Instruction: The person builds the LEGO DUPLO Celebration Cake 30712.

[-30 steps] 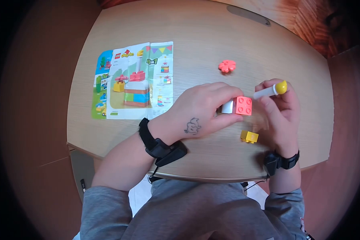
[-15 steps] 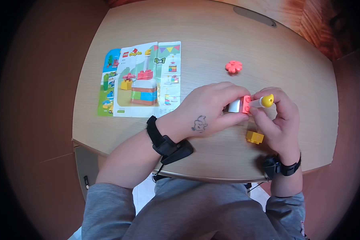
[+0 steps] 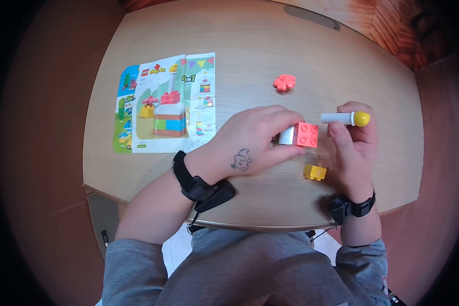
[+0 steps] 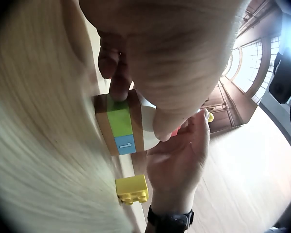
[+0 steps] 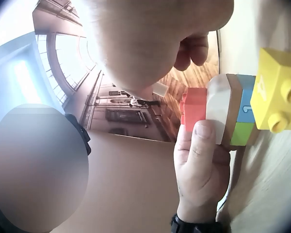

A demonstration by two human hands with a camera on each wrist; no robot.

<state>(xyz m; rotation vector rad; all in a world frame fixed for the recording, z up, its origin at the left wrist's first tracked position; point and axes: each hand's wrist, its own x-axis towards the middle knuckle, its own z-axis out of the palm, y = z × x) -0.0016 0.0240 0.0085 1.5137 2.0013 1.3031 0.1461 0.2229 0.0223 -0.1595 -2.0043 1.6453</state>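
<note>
In the head view my left hand (image 3: 260, 140) grips a stack of toy bricks, fingers on one side and thumb on the other. A red brick (image 3: 307, 134) with several studs caps it, beside a white brick (image 3: 287, 135). Lower in the stack, the left wrist view shows brown layers around a green brick (image 4: 120, 121) and a blue brick (image 4: 125, 145) marked with a 1. My right hand (image 3: 357, 145) pinches a toy candle (image 3: 337, 119), white stem and yellow flame, its stem end a short gap from the red brick.
A yellow brick (image 3: 315, 172) lies on the table between me and the stack, near my right wrist. Farther back is a red flower piece (image 3: 284, 82). An unfolded instruction booklet (image 3: 160, 104) lies to the left. The table's front edge (image 3: 260, 227) runs close to my body.
My right hand brought the candle's stem against the red brick half a second ago, then drew it back to the right. The left hand keeps its hold on the stack.
</note>
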